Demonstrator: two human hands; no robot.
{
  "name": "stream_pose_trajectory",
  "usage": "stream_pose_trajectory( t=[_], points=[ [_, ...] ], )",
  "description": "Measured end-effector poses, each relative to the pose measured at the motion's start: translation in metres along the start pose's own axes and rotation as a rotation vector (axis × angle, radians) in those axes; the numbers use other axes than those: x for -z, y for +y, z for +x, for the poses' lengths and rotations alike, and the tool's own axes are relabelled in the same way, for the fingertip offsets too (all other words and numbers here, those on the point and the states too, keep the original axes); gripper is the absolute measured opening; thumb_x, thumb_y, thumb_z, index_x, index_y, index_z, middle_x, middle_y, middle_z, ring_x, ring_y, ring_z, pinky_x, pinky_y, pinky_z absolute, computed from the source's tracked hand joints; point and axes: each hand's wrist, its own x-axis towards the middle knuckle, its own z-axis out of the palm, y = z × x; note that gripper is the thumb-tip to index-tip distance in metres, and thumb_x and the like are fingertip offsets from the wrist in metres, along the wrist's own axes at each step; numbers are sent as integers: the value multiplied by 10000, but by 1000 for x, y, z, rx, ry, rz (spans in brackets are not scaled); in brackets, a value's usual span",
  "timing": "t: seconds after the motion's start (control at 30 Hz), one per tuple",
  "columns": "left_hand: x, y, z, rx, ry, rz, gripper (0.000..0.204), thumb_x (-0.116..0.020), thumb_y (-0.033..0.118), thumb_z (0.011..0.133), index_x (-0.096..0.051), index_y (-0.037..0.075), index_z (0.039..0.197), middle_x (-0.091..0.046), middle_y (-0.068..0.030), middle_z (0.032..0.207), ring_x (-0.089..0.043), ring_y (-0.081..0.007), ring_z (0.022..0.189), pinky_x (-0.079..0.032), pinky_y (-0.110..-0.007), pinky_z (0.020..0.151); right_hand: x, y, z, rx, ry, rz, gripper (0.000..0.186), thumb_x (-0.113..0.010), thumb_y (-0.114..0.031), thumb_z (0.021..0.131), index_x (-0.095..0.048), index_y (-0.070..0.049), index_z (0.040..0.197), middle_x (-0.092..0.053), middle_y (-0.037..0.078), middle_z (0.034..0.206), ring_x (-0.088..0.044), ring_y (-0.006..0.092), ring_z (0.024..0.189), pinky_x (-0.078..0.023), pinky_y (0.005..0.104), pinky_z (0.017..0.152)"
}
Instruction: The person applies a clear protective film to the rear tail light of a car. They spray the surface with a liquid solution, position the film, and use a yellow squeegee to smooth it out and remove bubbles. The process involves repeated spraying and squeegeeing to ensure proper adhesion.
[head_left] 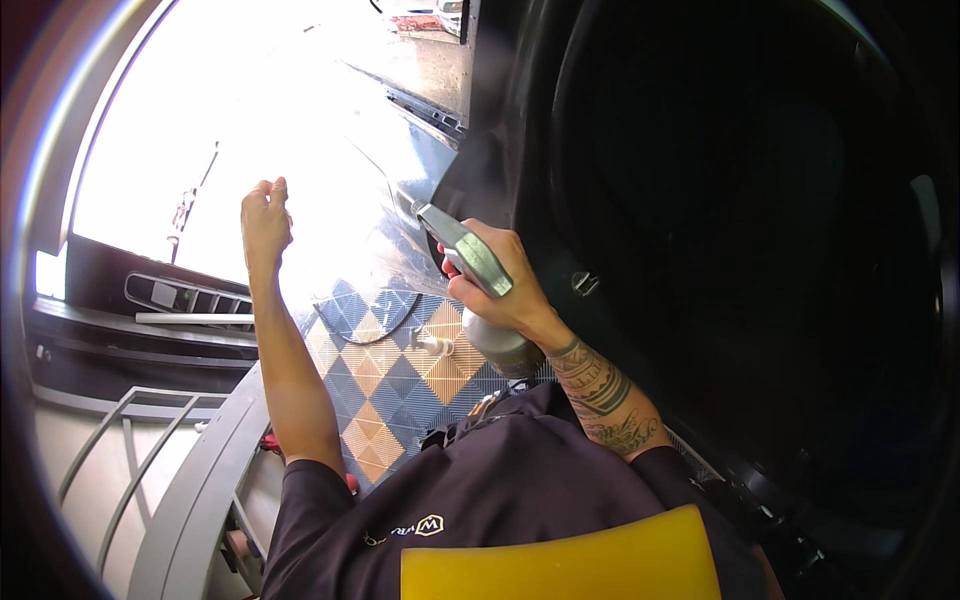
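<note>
My right hand (510, 275) is wrapped round a spray bottle (466, 250) with a grey trigger head. The bottle's rounded grey body hangs below my fingers, and its nozzle points up and to the left. Faint haze shows near the dark panel beyond it. My left hand (266, 222) is raised at the left, its fingers pinched together against strong glare. Whatever it holds, if anything, is lost in the brightness. A shiny, bluish, reflective surface (415, 150) lies between and beyond my hands. Close below, a flat yellow piece (560, 560) crosses in front of my dark shirt.
A large glossy black panel (740, 250) fills the right side. The floor has blue and tan diamond tiles (375, 420), with a small white-and-tan fitting (433, 345) and a dark curved cable on it. Grey metal frames (190, 480) and a ladder (190, 298) stand at the left.
</note>
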Motion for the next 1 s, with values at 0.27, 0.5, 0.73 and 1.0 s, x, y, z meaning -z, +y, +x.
stream_pose_trajectory(
  t=[0.27, 0.5, 0.73, 1.0],
  points=[
    [3, -15, 5, 20, -62, -163, 302, -486, 255, 977, -565, -14, 862, -343, 56, 462, -293, -25, 344, -205, -213, 317, 25, -17, -32, -88, -128, 274, 214, -608, -59, 655, -585, -2, 860, -624, 55, 709, -594, 115, 607, -465, 269, 583],
    [8, -30, 16, -26, -110, -219, 290, -487, 255, 983, -506, 44, 783, -324, 68, 472, -277, -11, 341, -192, -196, 296, 42, -38, -57, -3, -360, 187, 265, -608, -86, 650, -579, 6, 898, -590, 88, 714, -601, 205, 617, -463, 311, 588],
    [-12, -9, 16, -36, -219, -477, 311, -481, 253, 984, -461, 72, 732, -337, 57, 461, -270, -15, 322, -187, -192, 285, 54, -48, -66, -95, -7, 20, 281, -569, -66, 642, -566, 27, 908, -601, 84, 743, -607, 163, 629, -479, 275, 603],
    [-69, 52, 26, 23, -395, -518, 311, -481, 254, 977, -463, 61, 734, -442, 7, 538, -406, -68, 397, -346, -229, 343, 74, -50, -89, -248, -131, 91, 420, -557, -113, 604, -606, 54, 987, -640, 103, 837, -632, 173, 727, -502, 285, 703]
  ],
)
